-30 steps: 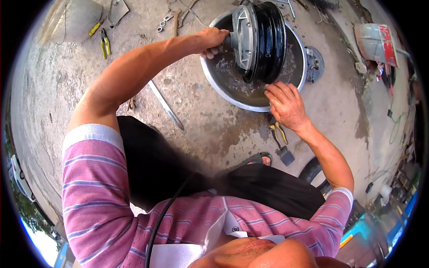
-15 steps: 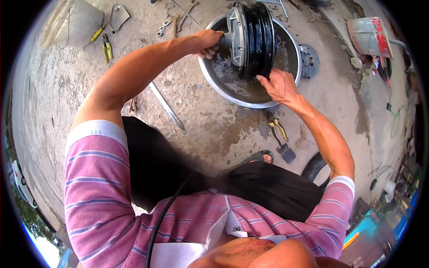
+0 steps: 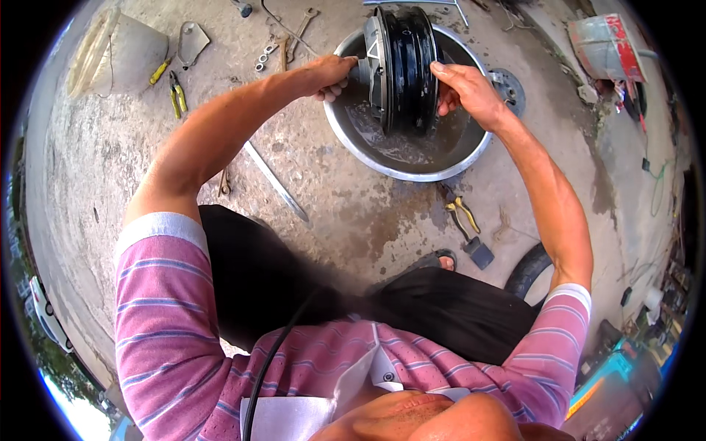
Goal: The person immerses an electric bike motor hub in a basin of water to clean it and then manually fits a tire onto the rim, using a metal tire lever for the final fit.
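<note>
A black wheel rim (image 3: 412, 73) with a silver hub on its left side stands on edge in a metal basin (image 3: 412, 175) of murky water. Its lower part dips into the water. My left hand (image 3: 334, 76) is closed around the short axle end that sticks out of the hub. At the opposite side, my right hand (image 3: 468, 90) holds the rim's right edge, with the thumb on top and the other fingers curled against its side. The rim looks wet and shiny.
Yellow-handled pliers (image 3: 176, 95), wrenches (image 3: 301, 33) and a long flat metal bar (image 3: 276, 180) lie left of the basin. Nearer me are more pliers (image 3: 462, 209) and a tyre (image 3: 529, 268). A round metal plate (image 3: 509, 90) touches the basin's right. Buckets (image 3: 132, 55) stand farther out.
My right hand has moved up from the rim's lower right edge to the middle of its right side. The rim has shifted slightly left and stands more upright; my left hand stays on the axle.
</note>
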Motion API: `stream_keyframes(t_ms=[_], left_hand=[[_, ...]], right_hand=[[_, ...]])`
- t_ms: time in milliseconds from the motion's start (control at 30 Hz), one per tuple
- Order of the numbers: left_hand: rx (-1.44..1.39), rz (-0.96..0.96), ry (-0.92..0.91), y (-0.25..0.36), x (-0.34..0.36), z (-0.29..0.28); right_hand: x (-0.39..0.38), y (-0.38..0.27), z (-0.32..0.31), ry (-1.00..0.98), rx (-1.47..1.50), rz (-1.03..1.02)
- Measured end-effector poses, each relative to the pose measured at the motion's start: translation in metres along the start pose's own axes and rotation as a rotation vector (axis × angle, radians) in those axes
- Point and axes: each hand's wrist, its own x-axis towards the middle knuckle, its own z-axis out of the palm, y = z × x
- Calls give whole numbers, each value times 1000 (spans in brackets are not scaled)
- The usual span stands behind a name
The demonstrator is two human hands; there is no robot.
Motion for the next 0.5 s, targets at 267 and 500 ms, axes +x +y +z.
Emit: stream_keyframes(t_ms=[267, 500], left_hand=[[124, 10, 112, -1, -12, 13], [95, 25, 109, -2, -8, 16]], right_hand=[[-4, 150, 25, 449, -561, 207], [29, 131, 32, 93, 587, 595]])
